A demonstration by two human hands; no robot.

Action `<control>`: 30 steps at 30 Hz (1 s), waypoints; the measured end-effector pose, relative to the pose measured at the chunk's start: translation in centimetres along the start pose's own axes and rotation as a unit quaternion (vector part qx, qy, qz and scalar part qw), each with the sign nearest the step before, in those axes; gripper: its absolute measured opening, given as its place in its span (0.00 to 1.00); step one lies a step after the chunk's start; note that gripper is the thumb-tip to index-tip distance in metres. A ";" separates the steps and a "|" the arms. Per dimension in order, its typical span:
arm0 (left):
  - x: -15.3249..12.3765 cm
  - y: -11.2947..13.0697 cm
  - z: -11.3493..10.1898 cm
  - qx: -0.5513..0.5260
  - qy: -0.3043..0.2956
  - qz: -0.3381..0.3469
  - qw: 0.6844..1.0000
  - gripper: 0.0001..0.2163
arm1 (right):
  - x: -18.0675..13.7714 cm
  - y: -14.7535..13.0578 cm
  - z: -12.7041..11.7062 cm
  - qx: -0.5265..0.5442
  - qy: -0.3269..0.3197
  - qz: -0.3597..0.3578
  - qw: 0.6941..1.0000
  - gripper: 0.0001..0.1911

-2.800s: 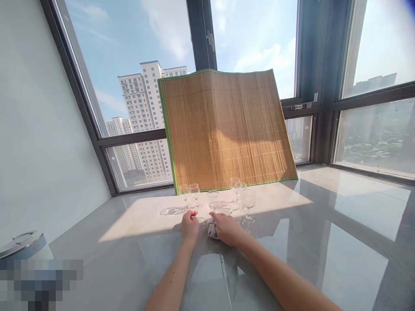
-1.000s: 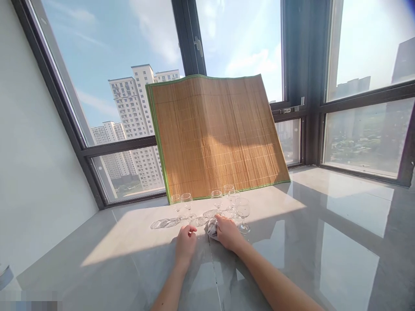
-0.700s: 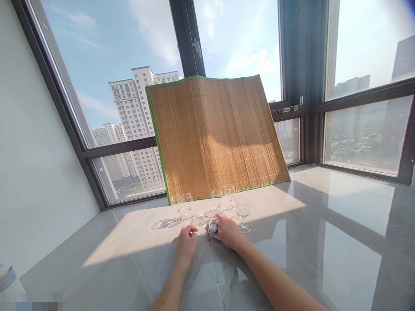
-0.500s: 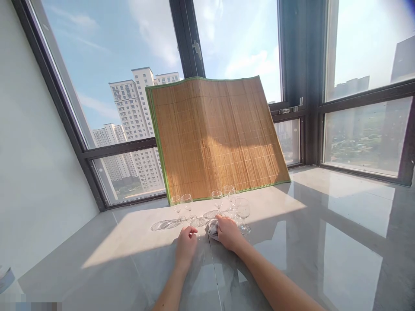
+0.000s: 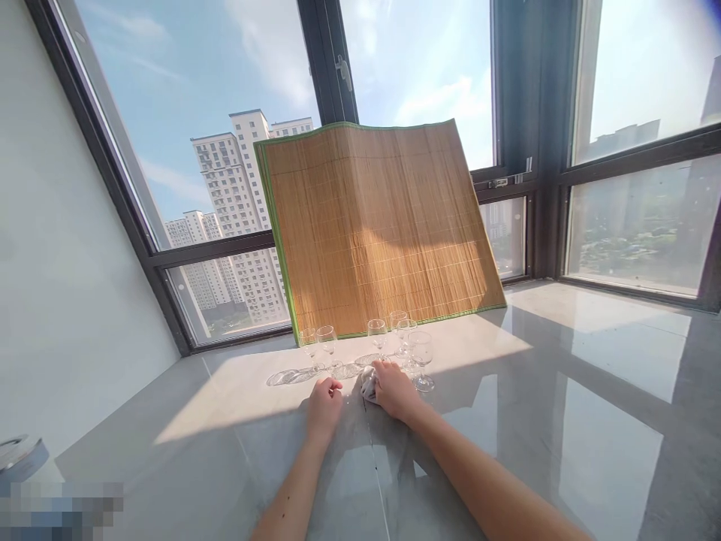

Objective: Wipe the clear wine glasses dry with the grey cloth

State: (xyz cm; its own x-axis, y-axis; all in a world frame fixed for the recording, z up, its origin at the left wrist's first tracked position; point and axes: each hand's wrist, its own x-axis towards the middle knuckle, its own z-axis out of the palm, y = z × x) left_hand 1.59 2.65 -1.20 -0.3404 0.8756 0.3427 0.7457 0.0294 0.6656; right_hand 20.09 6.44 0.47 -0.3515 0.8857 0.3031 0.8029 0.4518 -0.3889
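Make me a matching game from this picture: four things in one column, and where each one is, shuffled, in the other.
Things
1. tan bamboo mat with green edging
2. crumpled grey cloth
3. clear stemmed glasses
4. left hand

Places
a. under the right hand
b. standing in a row in the sunlit patch
c. leaning against the window
d. curled on the grey stone counter, left of the cloth

Pairs: 1-c, 2-a, 3-b, 4-d

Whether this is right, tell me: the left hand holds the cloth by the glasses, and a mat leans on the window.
Wrong hand: the head view shows the right hand, not the left hand, holding the cloth by the glasses. The mat does lean on the window.
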 end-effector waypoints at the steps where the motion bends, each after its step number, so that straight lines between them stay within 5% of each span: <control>1: 0.0 0.0 0.0 0.003 0.004 0.002 1.000 0.10 | -0.1 -0.3 -0.1 -0.002 0.003 -0.007 1.000 0.17; 7: 0.5 0.1 0.7 0.071 0.009 0.027 0.997 0.10 | -0.6 -1.3 -0.9 -0.017 0.031 -0.048 0.998 0.22; 14: 0.7 1.1 1.5 0.198 -0.033 0.012 0.980 0.17 | -0.8 -0.9 -0.9 0.033 -0.014 -0.056 0.998 0.25; 21: 2.6 1.2 2.1 0.240 -0.028 0.031 0.970 0.25 | -1.0 -0.4 -0.9 0.071 -0.020 -0.108 0.991 0.38; 30: 4.0 1.4 2.2 0.232 -0.049 0.032 0.971 0.18 | -0.9 0.0 -0.8 0.035 -0.047 -0.106 0.993 0.37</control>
State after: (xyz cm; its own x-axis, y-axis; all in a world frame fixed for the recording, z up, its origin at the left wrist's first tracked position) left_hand 2.56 7.27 -0.37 -0.2463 0.9234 0.2943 0.9491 0.1683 0.2662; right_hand 20.76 5.56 0.94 -0.5554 0.7744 0.3030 0.6718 0.6326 -0.3854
